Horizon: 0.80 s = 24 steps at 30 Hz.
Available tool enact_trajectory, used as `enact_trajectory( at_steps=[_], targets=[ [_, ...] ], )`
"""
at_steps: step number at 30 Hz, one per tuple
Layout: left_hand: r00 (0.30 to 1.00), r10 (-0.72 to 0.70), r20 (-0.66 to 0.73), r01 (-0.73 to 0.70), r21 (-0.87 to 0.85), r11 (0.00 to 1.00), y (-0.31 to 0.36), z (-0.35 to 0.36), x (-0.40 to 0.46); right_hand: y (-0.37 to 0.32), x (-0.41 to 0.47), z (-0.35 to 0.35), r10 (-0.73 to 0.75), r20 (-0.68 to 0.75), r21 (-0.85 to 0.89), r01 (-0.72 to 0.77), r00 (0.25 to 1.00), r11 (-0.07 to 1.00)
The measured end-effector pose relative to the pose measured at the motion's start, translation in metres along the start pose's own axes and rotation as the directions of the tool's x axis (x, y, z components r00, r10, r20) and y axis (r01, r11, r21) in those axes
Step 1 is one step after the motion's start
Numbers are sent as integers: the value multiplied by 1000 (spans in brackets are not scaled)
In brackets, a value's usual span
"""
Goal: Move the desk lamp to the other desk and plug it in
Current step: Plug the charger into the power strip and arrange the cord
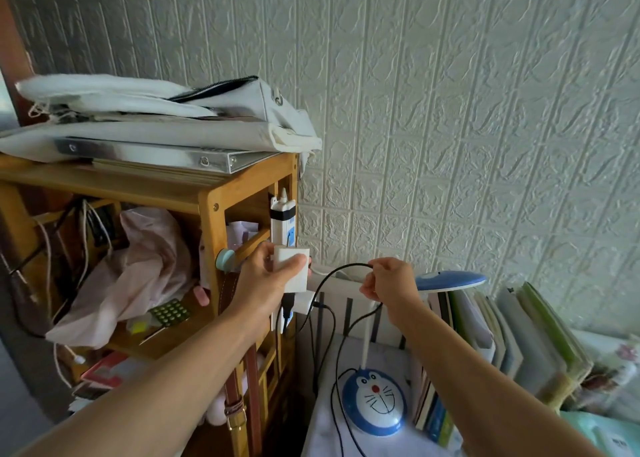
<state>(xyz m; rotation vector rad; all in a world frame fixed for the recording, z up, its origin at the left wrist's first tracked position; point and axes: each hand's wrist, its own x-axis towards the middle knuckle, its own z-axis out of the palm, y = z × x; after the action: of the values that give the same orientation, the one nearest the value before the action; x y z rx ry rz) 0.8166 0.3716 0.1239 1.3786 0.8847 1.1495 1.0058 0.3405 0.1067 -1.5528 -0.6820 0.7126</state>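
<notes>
The desk lamp stands on a white desk (325, 432) at the lower middle: a blue round base (374, 401) with a cartoon cat face, a white neck and a blue head (450, 281). Its black cord (341, 349) loops up from the base. My right hand (391, 280) pinches that cord near its top. My left hand (270, 276) grips a white plug adapter (294, 269), held against a white power strip (282, 228) fixed upright on the side of a wooden shelf (207, 200).
White bags (166, 110) and a binder are piled on top of the shelf. A pink plastic bag (138, 266) and cables fill its inside. A smaller white charger (304, 302) sits lower on the strip. Books (512, 339) stand in a row at the right, against the embossed white wall.
</notes>
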Motion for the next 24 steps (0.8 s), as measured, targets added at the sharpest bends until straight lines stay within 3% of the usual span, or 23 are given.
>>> enact_trajectory(
  at_steps=[3, 7, 10, 17, 20, 24],
  targets=[
    [1000, 29, 1, -29, -12, 1000, 6, -1, 0, 8, -2, -1, 19, 55, -178, -9, 998, 984],
    [999, 43, -14, -44, -22, 999, 12, -4, 4, 14, -8, -2, 147, 188, -262, -95, 971, 960],
    [1000, -16, 6, 17, -90, 996, 12, -1, 6, 14, -11, -2, 109, 283, -392, 11, 953, 920],
    [991, -127, -29, 120, -177, 977, 5, 18, 13, -18, -23, 21, -90, 449, -142, 171, 889, 975],
    [980, -183, -72, 160, -253, 954, 5, 27, 15, -24, -27, 29, -145, 511, -179, 270, 848, 946],
    [970, -234, -71, 199, -328, 923, 5, 35, 20, -23, -24, 39, -233, 431, -234, 357, 872, 904]
  ],
)
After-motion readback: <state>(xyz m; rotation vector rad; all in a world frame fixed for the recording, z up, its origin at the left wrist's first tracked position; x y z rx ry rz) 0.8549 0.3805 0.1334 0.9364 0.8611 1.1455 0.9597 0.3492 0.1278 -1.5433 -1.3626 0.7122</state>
